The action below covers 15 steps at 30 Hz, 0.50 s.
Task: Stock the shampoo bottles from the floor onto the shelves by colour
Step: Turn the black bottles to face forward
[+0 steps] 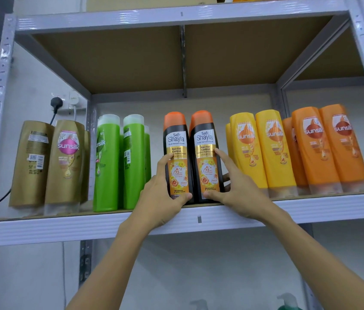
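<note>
Two black shampoo bottles with orange caps stand side by side at the middle of the shelf (pixel 311 206). My left hand (pixel 161 198) grips the left black bottle (pixel 176 139) low down, thumb across its front. My right hand (pixel 237 191) holds the right black bottle (pixel 204 137), thumb on the lower label and fingers along its right side. Both bottles are upright with their bases on the shelf board. Sorted by colour along the shelf are gold bottles (pixel 64 162), green bottles (pixel 109 162), yellow bottles (pixel 266 148) and orange bottles (pixel 324 146).
The shelf above (pixel 176 19) caps the bay, with a cardboard box on top. A wall socket with a black plug (pixel 57 101) sits behind the gold bottles. Small gaps lie on either side of the black bottles. Pump bottle tops (pixel 288 300) show at the bottom edge.
</note>
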Tool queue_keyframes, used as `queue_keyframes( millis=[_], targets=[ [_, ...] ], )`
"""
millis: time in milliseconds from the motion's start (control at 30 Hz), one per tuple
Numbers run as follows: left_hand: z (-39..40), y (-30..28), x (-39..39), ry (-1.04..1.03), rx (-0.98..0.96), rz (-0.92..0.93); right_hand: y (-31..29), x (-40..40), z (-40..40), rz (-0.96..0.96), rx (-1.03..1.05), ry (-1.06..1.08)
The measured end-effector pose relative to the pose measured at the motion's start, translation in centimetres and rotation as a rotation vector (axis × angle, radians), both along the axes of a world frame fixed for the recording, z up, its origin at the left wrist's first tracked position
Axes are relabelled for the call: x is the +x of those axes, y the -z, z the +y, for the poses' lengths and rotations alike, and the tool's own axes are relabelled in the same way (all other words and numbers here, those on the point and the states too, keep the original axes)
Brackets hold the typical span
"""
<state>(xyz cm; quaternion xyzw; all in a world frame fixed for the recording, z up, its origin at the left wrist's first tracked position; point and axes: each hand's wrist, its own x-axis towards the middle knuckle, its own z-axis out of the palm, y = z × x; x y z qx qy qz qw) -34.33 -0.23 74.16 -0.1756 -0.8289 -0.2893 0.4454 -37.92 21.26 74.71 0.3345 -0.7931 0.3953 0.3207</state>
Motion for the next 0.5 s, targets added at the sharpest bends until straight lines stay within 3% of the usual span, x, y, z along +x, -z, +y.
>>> queue_keyframes(
  millis=[500],
  targets=[
    [0.01,0.13,-0.32,-0.007,0.025,0.008,-0.08,-0.09,-0.20,-0.003,-0.001,-0.001]
  ],
)
